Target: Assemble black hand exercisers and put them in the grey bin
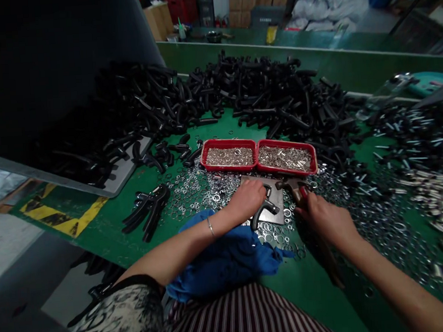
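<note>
My left hand [248, 198] is closed on a black curved handle [267, 211] with a small metal piece at its top end. The part rests on a flat metal plate [279, 197], and my fingertips hide some of it. To the right, my right hand [325, 217] is wrapped round a hammer [294, 190], whose head lies just past the plate's right edge. Its wooden shaft runs back under my palm. Loose metal rings [271, 232] surround the plate, and a blue cloth [228, 259] is bunched beneath my left forearm.
Two red trays [257, 156] of small metal parts stand behind the plate. A big heap of black handles [254, 85] curves round the back. At right lie metal sleeves [442, 206] and black parts with pins [419, 127]. Several handles [149, 211] sit at left.
</note>
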Tool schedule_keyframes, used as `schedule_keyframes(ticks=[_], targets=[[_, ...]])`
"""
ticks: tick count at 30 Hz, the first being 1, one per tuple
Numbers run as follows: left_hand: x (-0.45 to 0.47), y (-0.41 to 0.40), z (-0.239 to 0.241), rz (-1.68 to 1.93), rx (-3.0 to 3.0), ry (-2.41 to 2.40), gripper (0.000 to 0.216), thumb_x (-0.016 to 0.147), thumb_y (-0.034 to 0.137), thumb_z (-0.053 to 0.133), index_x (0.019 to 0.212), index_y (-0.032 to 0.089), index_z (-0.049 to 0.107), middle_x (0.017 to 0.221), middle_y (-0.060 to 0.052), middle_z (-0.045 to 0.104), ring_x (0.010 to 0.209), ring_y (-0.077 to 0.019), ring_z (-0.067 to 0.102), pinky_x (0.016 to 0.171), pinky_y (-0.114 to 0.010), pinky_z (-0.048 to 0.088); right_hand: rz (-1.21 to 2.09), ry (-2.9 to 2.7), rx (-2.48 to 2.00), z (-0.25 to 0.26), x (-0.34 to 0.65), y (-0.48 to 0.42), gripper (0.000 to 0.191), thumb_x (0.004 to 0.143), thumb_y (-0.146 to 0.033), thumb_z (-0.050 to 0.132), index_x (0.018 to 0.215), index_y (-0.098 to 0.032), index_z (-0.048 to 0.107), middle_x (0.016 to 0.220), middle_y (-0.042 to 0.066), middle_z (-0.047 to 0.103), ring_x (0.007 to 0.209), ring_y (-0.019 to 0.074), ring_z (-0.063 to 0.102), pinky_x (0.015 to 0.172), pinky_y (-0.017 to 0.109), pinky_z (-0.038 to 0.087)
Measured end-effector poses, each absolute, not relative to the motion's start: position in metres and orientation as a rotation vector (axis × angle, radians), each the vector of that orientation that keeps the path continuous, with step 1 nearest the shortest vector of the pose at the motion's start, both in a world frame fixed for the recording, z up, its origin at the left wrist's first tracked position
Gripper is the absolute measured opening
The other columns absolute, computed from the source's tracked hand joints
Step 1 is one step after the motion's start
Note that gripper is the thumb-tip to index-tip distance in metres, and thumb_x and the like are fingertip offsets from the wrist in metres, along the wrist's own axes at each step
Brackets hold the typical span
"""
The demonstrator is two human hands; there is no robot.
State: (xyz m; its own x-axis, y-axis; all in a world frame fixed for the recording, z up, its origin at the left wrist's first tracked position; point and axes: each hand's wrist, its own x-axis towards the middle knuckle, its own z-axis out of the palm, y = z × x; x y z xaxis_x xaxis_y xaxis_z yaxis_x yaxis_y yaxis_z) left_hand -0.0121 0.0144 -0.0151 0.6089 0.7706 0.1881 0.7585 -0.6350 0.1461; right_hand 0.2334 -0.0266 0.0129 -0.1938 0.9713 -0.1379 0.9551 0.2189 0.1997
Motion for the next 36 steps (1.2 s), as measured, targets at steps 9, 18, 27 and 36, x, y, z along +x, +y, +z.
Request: schedule_keyframes(ticks=[9, 18, 27, 36], targets=[[-0.013, -0.038, -0.004, 0.375, 2.747, 1.412, 0.044, 0.095, 0.043, 0.055, 0.125, 0.012, 0.057, 0.129, -0.015, 0.058, 0.116, -0.0320, 0.051, 0.098, -0.047, 0.039, 0.174, 2.444, 1.823, -0.005, 0.237, -0.039, 0.023, 0.096, -0.031, 0.045, 0.101, -0.011, 0.055, 0.092, 0.018, 0.065, 0.087, 0.0300, 0.065, 0.073, 0.038, 0.048], [-0.010, -0.047, -0.009, 0.399, 2.614, 1.555, 0.051, 0.093, 0.036, 0.057, 0.137, 0.013, 0.049, 0.143, -0.018, 0.049, 0.123, -0.0340, 0.047, 0.100, -0.050, 0.039, -0.452, 2.926, 2.122, 0.010, 0.250, -0.039, 0.029, 0.093, -0.036, 0.049, 0.116, -0.018, 0.049, 0.110, 0.013, 0.059, 0.095, 0.0240, 0.060, 0.082, 0.036, 0.049], [-0.007, -0.048, -0.005, 0.376, 2.588, 1.537, 0.047, 0.092, 0.028, 0.054, 0.135, 0.010, 0.051, 0.138, -0.019, 0.052, 0.119, -0.0351, 0.050, 0.098, -0.052, 0.042, -0.941, 2.794, 2.064, 0.026, 0.248, -0.040, 0.028, 0.093, -0.040, 0.054, 0.114, -0.022, 0.053, 0.099, 0.007, 0.067, 0.077, 0.0206, 0.064, 0.069, 0.034, 0.052], [-0.028, -0.018, -0.009, 0.708, 1.973, 1.477, 0.075, 0.090, 0.030, 0.057, 0.154, 0.016, 0.023, 0.143, -0.020, 0.047, 0.131, -0.0304, 0.047, 0.107, -0.047, 0.042, -0.431, 2.451, 2.688, 0.000, 0.317, -0.023, 0.044, 0.092, -0.047, 0.048, 0.119, -0.013, 0.059, 0.098, 0.015, 0.069, 0.081, 0.0266, 0.064, 0.073, 0.041, 0.049]])
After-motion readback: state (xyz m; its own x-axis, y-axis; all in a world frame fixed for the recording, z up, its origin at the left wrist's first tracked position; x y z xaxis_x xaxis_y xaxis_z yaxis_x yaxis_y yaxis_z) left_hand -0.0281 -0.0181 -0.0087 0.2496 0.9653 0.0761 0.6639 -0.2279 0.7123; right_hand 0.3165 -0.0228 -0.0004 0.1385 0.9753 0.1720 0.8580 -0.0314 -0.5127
